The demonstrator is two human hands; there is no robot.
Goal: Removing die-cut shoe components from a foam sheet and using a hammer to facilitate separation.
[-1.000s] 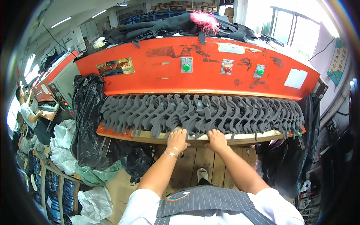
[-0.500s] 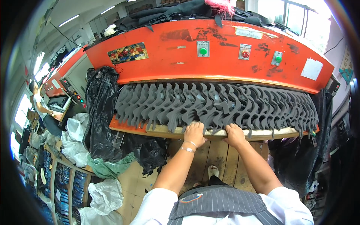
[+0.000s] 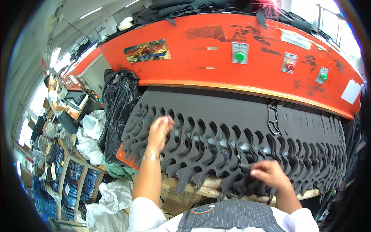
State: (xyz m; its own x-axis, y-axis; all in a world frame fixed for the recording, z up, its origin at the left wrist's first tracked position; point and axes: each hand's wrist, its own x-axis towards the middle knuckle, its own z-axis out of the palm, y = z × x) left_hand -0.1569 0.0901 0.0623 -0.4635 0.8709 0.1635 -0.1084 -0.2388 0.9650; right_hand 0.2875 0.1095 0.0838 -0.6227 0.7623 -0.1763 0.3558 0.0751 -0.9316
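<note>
A wide dark grey foam sheet (image 3: pixel 216 106) lies under the red machine. Its far part is smooth, and its near part is a web of wavy cut-outs (image 3: pixel 208 154). Over the left part of this web is my left hand (image 3: pixel 160 129), raised, with fingers curled in; what they hold, if anything, cannot be made out. My right hand (image 3: pixel 268 173) is at the web's near edge, right of the middle, fingers loosely bent and apart. A black wavy-outlined cutting die (image 3: pixel 273 120) rests on the sheet's smooth part, beyond my right hand.
The red machine beam (image 3: pixel 185 58) spans the far side, with green buttons (image 3: pixel 240 56) and a red button (image 3: pixel 290 66). Black plastic (image 3: pixel 118 100) hangs at the left. Another person (image 3: pixel 58 102) stands far left, beyond white bags (image 3: pixel 91 129) and a crate of blue pieces (image 3: pixel 73 181).
The foam has come toward me, showing a smooth stretch and the cutting die. Both hands have left the board's front edge; the left rose to the left, the right shifted right. The view also moved.
</note>
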